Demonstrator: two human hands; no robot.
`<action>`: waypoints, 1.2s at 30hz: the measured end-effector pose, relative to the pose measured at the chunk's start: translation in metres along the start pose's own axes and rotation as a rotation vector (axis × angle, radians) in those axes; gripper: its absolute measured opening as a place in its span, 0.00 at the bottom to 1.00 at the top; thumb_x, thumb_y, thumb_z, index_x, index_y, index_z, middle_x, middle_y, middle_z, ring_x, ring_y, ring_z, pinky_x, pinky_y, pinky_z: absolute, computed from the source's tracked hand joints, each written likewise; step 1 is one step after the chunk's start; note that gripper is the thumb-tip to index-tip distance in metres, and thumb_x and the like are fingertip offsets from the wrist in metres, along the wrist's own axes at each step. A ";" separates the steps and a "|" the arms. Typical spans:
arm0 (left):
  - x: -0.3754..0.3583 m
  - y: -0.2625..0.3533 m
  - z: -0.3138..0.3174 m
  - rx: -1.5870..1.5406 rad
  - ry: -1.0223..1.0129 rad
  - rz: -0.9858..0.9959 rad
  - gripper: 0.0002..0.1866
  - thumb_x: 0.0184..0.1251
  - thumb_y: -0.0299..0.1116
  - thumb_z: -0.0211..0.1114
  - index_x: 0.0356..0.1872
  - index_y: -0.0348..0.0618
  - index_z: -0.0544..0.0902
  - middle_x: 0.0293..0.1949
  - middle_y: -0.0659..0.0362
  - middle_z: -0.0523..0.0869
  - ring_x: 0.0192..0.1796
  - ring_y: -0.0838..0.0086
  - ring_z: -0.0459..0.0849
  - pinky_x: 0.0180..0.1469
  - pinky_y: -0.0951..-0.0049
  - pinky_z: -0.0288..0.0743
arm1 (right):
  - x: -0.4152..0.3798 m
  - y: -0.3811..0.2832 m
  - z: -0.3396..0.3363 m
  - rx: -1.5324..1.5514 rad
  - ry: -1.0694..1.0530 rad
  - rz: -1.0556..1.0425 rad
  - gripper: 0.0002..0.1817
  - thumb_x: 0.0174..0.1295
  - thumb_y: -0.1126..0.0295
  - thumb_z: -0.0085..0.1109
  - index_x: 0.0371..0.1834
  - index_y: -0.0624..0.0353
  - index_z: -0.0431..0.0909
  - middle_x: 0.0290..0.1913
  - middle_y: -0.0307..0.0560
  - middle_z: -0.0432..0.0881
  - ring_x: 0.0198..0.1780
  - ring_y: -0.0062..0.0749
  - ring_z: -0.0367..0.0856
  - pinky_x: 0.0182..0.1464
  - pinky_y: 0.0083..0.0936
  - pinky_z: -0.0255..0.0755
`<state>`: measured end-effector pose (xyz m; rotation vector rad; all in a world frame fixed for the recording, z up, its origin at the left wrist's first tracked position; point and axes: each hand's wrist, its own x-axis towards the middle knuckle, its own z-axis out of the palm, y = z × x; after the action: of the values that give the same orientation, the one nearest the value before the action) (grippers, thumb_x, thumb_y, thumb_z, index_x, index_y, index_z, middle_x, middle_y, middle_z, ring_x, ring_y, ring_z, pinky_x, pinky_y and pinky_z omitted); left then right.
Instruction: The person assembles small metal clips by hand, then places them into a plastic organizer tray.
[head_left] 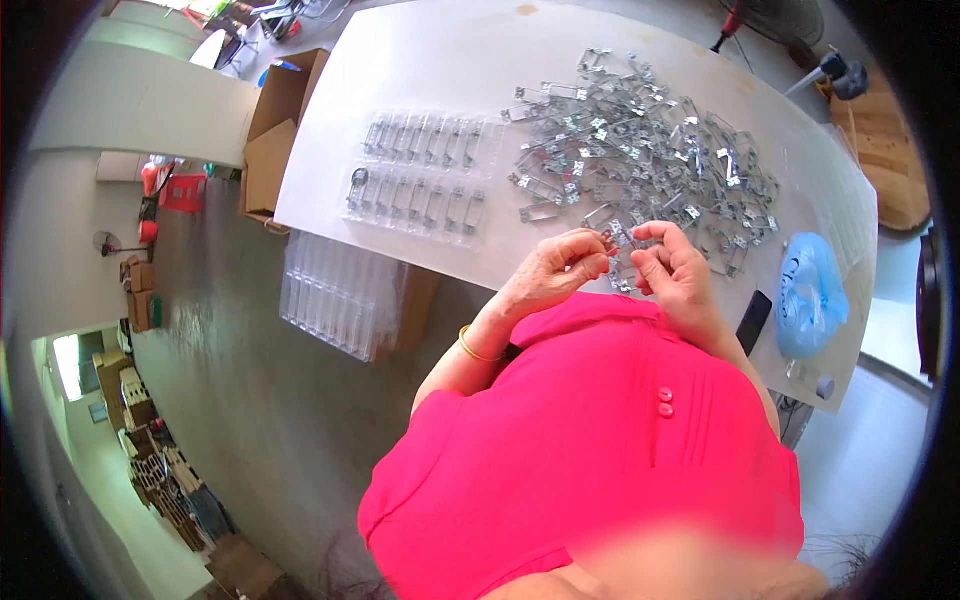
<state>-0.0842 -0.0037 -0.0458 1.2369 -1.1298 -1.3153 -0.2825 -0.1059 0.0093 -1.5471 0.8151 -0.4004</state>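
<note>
Just in front of my chest, a small shiny metal bracket [620,236] is between my two hands. My left hand [560,268] is closed, its thumb and fingers pinching the bracket's left side. At the other side, the curled index finger and thumb of my right hand [680,275] are at the bracket's edge, and part of their grip is hard to make out. Beyond my fingers spreads a large loose pile of similar metal brackets [640,150] with wire-like frames. Some of them lie right beside my fingertips.
Clear plastic trays [415,200] holding rows of brackets lie left on the white table [420,60]. A blue plastic bag [808,300], a dark phone [754,322] and a clear bottle [805,375] are at right. Stacked empty trays [335,295] and a cardboard box [275,150] stand beyond the left edge.
</note>
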 end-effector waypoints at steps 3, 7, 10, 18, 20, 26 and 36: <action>-0.005 0.003 -0.007 0.028 -0.005 -0.007 0.07 0.77 0.29 0.62 0.41 0.35 0.81 0.47 0.59 0.85 0.41 0.83 0.78 0.44 0.77 0.76 | 0.003 0.000 0.004 0.116 -0.067 0.083 0.13 0.74 0.74 0.57 0.59 0.60 0.72 0.28 0.36 0.80 0.31 0.15 0.77 0.35 0.17 0.71; -0.012 0.002 -0.015 0.029 -0.003 -0.026 0.06 0.74 0.28 0.64 0.37 0.36 0.79 0.40 0.62 0.83 0.39 0.84 0.74 0.41 0.77 0.72 | 0.008 -0.007 0.016 0.201 -0.110 0.139 0.15 0.74 0.74 0.57 0.61 0.60 0.71 0.29 0.37 0.81 0.30 0.15 0.77 0.35 0.17 0.72; -0.019 0.012 -0.025 0.056 -0.012 -0.034 0.06 0.71 0.27 0.65 0.36 0.36 0.78 0.33 0.63 0.82 0.37 0.83 0.74 0.40 0.75 0.72 | 0.013 -0.003 0.020 0.214 -0.191 0.192 0.15 0.74 0.73 0.56 0.61 0.59 0.72 0.29 0.37 0.82 0.30 0.16 0.79 0.35 0.17 0.72; -0.033 0.010 -0.053 0.269 -0.022 0.052 0.09 0.66 0.29 0.68 0.41 0.36 0.78 0.32 0.54 0.84 0.34 0.74 0.81 0.37 0.69 0.74 | 0.024 0.002 0.055 0.236 -0.136 0.204 0.07 0.75 0.68 0.58 0.50 0.56 0.77 0.27 0.37 0.83 0.26 0.16 0.78 0.29 0.17 0.71; -0.036 0.016 -0.061 0.299 -0.028 0.035 0.10 0.66 0.30 0.68 0.42 0.37 0.78 0.31 0.53 0.84 0.34 0.72 0.81 0.37 0.68 0.74 | 0.024 -0.001 0.066 0.179 -0.103 0.196 0.05 0.75 0.68 0.58 0.47 0.56 0.77 0.26 0.35 0.82 0.25 0.15 0.77 0.28 0.17 0.69; -0.045 0.021 -0.081 0.415 -0.131 -0.001 0.11 0.66 0.30 0.68 0.45 0.38 0.79 0.32 0.52 0.83 0.34 0.71 0.82 0.38 0.67 0.75 | 0.028 0.004 0.087 -0.242 0.051 -0.024 0.05 0.74 0.70 0.59 0.42 0.60 0.77 0.23 0.30 0.74 0.24 0.11 0.67 0.27 0.17 0.62; -0.040 0.003 -0.109 -0.853 -0.102 -0.101 0.09 0.80 0.36 0.57 0.43 0.42 0.79 0.49 0.42 0.87 0.38 0.68 0.86 0.40 0.71 0.78 | 0.023 -0.022 0.105 0.169 0.280 0.037 0.04 0.76 0.70 0.57 0.47 0.56 0.78 0.26 0.31 0.74 0.28 0.10 0.69 0.29 0.12 0.64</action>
<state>0.0249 0.0348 -0.0449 0.5956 -0.4572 -1.6949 -0.1899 -0.0476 0.0093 -1.3335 0.9973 -0.6519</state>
